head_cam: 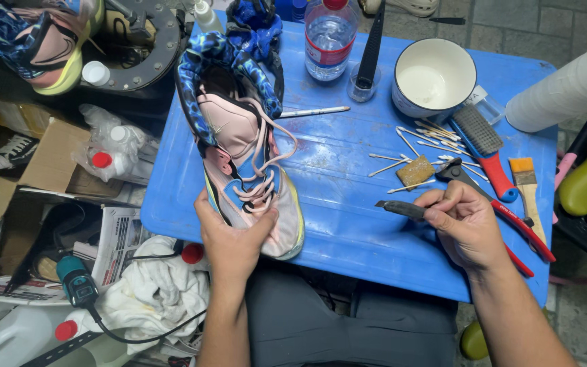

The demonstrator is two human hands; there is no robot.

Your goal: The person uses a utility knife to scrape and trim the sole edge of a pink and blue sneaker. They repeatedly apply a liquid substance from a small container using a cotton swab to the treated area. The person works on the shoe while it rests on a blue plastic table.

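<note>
My left hand [231, 239] grips the toe of the pink and blue sneaker [242, 146], lying at the blue table's [348, 224] near left. My right hand [467, 224] grasps a dark scraping tool [399, 209], beside red-handled pliers [494, 211].

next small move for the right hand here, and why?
Probably bring the right hand and its dark-bladed tool leftward to the sneaker. The left hand already steadies the sneaker's toe on the blue tabletop, while the blade points toward it but sits apart, over bare surface.
</note>
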